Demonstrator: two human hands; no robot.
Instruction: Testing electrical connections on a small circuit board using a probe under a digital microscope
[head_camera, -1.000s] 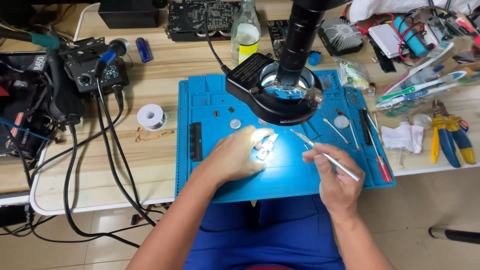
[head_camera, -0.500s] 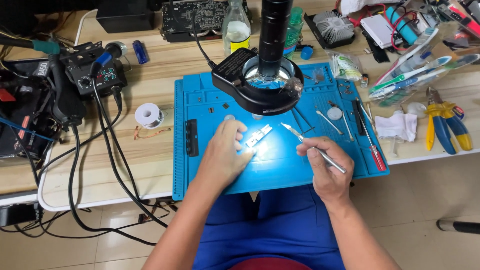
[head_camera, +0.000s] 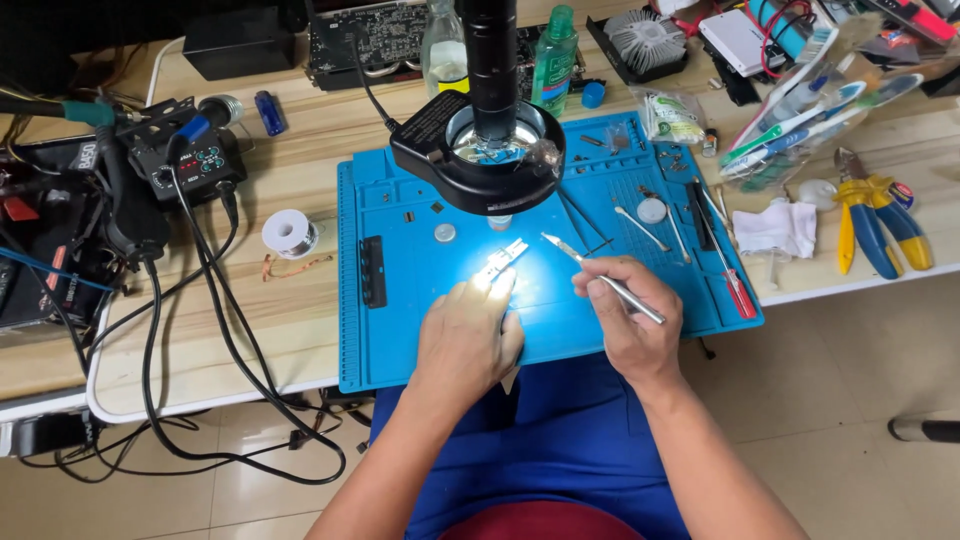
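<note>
Head view: left hand (head_camera: 466, 338), fingertips pressed on small pale rectangular circuit strip (head_camera: 501, 261), lit, just beyond them on blue silicone work mat (head_camera: 400, 330). Right hand (head_camera: 628, 318) pinching slim metal tweezers (head_camera: 600, 278); tips just right of strip, apart.

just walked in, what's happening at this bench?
A person sits at a blue work mat under a microscope with a ring light. The left hand steadies a small, brightly lit part, too washed out to identify. The right hand holds a thin metal tool, tip pointing toward the part but apart from it. Solder spool and pliers lie aside.
</note>
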